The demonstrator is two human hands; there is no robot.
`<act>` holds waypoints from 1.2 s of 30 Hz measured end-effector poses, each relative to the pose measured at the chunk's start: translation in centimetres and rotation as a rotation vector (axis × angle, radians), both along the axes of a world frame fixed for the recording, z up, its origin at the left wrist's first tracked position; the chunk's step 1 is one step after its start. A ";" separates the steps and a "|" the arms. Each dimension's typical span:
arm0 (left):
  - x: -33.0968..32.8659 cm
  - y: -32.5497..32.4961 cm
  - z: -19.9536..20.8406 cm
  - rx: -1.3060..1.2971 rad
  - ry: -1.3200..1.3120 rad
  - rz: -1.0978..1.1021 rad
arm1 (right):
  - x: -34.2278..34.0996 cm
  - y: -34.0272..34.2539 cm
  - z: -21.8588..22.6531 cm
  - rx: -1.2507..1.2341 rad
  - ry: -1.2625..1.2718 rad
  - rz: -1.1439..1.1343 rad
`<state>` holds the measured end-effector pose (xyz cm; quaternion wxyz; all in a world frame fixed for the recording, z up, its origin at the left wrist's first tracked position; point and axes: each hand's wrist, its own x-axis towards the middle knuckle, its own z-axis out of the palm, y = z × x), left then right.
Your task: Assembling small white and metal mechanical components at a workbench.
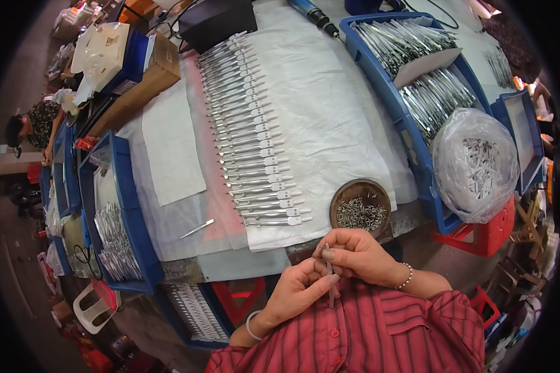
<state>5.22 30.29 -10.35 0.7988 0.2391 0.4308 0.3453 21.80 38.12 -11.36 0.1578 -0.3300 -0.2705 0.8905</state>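
Observation:
Close to my body, at the table's front edge, both hands are closed on one slim metal piece. My left hand pinches its lower part between thumb and fingers, and the lower end sticks out below. Above it, my right hand grips the upper end; the fingertips hide part of it. Just beyond the right hand stands a round brown bowl of small metal screws. A long row of metal drawing compasses lies side by side on the white cloth. Another slim metal piece lies alone to the left.
At right, a blue crate holds many thin metal parts, with a clear bag of small white pieces against it. A second blue crate stands left. A blue power screwdriver lies at the back. Someone is far left.

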 end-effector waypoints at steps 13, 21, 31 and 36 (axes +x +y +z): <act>-1.5 0.9 -0.6 0.054 -0.077 0.030 | -2.2 2.1 0.7 0.054 -0.103 0.091; -3.6 1.2 -0.1 0.158 0.138 0.006 | -3.9 2.7 1.1 0.056 -0.122 0.150; -7.0 4.6 10.0 0.863 -0.523 0.331 | -4.3 1.7 1.5 0.104 -0.114 0.177; -6.4 3.3 13.3 1.232 -0.496 0.395 | -4.5 1.4 2.8 0.159 -0.135 0.176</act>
